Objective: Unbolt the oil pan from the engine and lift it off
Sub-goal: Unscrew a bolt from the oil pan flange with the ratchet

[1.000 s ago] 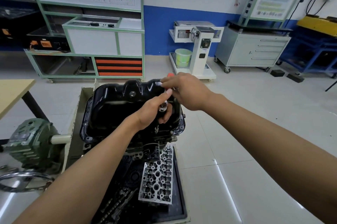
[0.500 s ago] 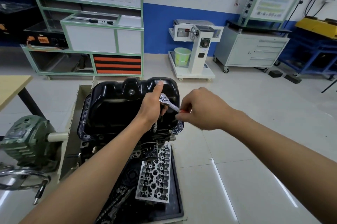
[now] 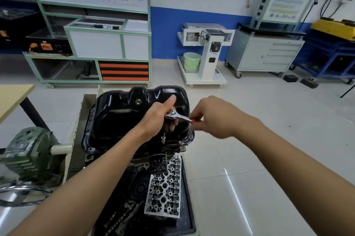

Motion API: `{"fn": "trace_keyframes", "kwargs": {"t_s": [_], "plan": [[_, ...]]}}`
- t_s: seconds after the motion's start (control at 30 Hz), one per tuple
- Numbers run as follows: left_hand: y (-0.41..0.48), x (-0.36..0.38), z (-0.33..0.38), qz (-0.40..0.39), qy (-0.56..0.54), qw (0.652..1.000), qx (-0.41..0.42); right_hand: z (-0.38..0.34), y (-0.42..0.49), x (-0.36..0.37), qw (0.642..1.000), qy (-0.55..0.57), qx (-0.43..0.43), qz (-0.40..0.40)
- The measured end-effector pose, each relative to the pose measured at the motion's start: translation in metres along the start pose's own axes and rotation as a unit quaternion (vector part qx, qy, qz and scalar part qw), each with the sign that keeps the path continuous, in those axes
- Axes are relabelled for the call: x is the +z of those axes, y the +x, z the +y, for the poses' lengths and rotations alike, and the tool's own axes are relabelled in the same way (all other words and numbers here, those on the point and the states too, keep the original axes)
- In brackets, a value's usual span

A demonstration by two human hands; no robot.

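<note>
**Both hands on the ratchet wrench [image 3: 177,115] at the near right edge of the oil pan [image 3: 119,118]**

The left hand [image 3: 159,119] is closed around the head of the ratchet wrench, with the fingers curled under it and the thumb pointing straight up against the black wall of the pan. The right hand [image 3: 215,118] is just to the right of it and grips the handle of the same wrench; a small piece of red grip shows between its fingers. I think it is a pinch with the fingertips, but the hand is a little blurred there. The handle lies nearly level and points to the right.

Below the left hand, a short metal extension [image 3: 163,137] goes down from the wrench head to the flange of the pan. A bolt [image 3: 180,142] sits in the same flange just to the right.

The oil pan is glossy black and sits on top of the engine, which is turned upside down; the drain plug [image 3: 138,102] faces upward near the far side. Under the near edge an oil filter [image 3: 158,164] sticks out toward the camera. Nearer still, a grey cylinder head [image 3: 165,191] lies in a black tray [image 3: 189,205] on the floor.

To the left is a green gearbox [image 3: 28,151], and a wooden table [image 3: 13,95] is farther left. At the far wall stand a green-framed training bench [image 3: 107,40], a white trolley [image 3: 207,57] and a grey drawer cabinet [image 3: 269,55].
</note>
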State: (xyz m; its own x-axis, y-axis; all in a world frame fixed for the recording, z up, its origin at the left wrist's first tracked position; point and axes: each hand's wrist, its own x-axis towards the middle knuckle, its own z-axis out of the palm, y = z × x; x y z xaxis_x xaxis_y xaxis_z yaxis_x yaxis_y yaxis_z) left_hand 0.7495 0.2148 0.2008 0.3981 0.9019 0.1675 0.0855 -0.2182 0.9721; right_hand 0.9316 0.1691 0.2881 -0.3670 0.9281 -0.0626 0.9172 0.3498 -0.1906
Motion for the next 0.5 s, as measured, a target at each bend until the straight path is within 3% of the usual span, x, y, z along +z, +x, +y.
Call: {"fn": "trace_keyframes", "kwargs": {"t_s": [0.07, 0.17, 0.4, 0.5], "plan": [[0.000, 0.003, 0.002, -0.058, 0.013, 0.998, -0.007, 0.006, 0.015, -0.004, 0.997, -0.071, 0.004, 0.040], [0.005, 0.012, 0.002, -0.109, 0.022, 0.994, -0.016, 0.010, 0.039, 0.004, 0.994, -0.080, -0.029, 0.066], [0.009, 0.008, -0.005, -0.053, -0.030, 0.997, -0.046, 0.027, 0.054, 0.022, 0.978, 0.114, -0.112, 0.138], [0.009, 0.006, -0.008, -0.013, -0.043, 0.998, -0.044, 0.036, 0.047, 0.022, 0.977, 0.095, -0.097, 0.164]]}}
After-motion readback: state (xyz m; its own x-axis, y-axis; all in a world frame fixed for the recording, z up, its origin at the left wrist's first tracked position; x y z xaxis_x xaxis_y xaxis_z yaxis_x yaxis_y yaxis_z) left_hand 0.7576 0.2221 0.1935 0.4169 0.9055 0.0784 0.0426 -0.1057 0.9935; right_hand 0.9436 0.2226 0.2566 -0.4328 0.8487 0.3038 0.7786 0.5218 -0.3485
